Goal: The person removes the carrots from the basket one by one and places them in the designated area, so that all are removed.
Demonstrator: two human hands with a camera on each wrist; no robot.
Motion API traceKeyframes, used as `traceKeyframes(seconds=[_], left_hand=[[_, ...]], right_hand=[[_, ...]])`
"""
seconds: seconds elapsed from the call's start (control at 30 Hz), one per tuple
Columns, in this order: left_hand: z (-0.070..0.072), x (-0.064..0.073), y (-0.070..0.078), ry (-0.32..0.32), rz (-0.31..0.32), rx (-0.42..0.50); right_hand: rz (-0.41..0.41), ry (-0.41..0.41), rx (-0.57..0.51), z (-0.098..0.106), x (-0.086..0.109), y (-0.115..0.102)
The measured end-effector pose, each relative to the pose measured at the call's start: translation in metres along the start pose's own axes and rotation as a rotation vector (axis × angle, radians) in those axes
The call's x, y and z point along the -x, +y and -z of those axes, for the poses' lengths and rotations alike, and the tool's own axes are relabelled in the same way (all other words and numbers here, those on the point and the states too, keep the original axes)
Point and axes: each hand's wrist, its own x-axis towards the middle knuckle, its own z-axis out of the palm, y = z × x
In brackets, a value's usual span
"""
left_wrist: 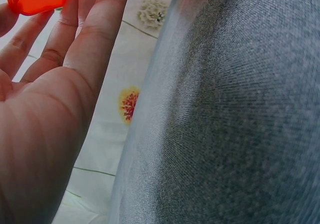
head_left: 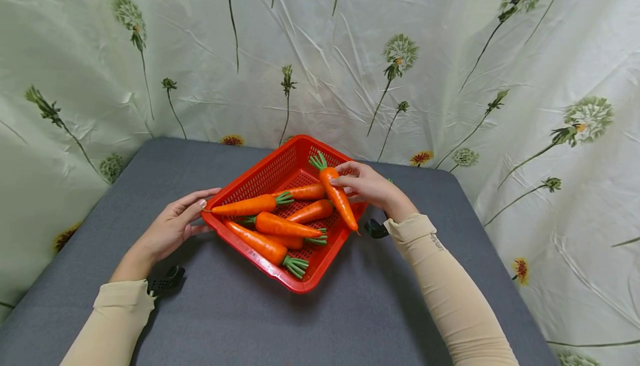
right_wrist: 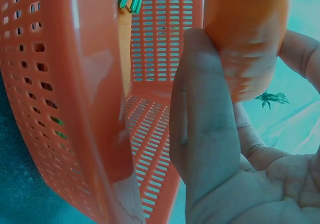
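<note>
A red perforated plastic basket [head_left: 265, 174] stands at an angle on the table, with several orange carrots inside, among them one carrot [head_left: 285, 225] lying across the middle. My left hand [head_left: 172, 224] grips the basket's left corner, thumb at the rim and fingers below; in the left wrist view those fingers reach up to the red basket corner [left_wrist: 40, 2]. Over the basket's right side, my right hand [head_left: 372, 185] pinches a carrot [head_left: 342, 205] between thumb and fingers. Its green stem points to the back and its tip toward the front. Close up, the right wrist view shows this carrot [right_wrist: 247, 29] beside the basket wall [right_wrist: 95, 84].
Grey cloth covers the table [head_left: 240, 321]. A white curtain [head_left: 330, 49] printed with dandelions hangs behind and along the sides. Dark wrist devices [head_left: 167, 280] sit under both sleeves, close to the tabletop.
</note>
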Motion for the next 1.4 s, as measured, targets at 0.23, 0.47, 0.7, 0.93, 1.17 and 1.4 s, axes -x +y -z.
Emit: traceKeyframes(seconds=[0.23, 0.47, 0.7, 0.93, 1.17, 1.4], left_hand=[[-0.001, 0.000, 0.000, -0.010, 0.004, 0.008], [0.001, -0.001, 0.002, -0.033, -0.017, 0.032], [0.002, -0.002, 0.002, -0.024, -0.015, 0.014], [0.002, -0.001, 0.003, -0.020, -0.013, 0.020], [0.002, 0.000, 0.003, -0.037, -0.029, 0.036], [0.001, 0.000, 0.001, -0.018, 0.000, 0.021]], right_hand=[[0.003, 0.021, -0.033, 0.007, 0.004, 0.004], [0.017, 0.036, -0.081, 0.016, 0.007, 0.011], [0.011, 0.059, -0.112, 0.024, 0.009, 0.015], [0.018, 0.066, -0.151, 0.032, 0.013, 0.021], [0.018, 0.077, -0.151, 0.038, 0.016, 0.025], [0.014, 0.079, -0.160, 0.044, 0.019, 0.029]])
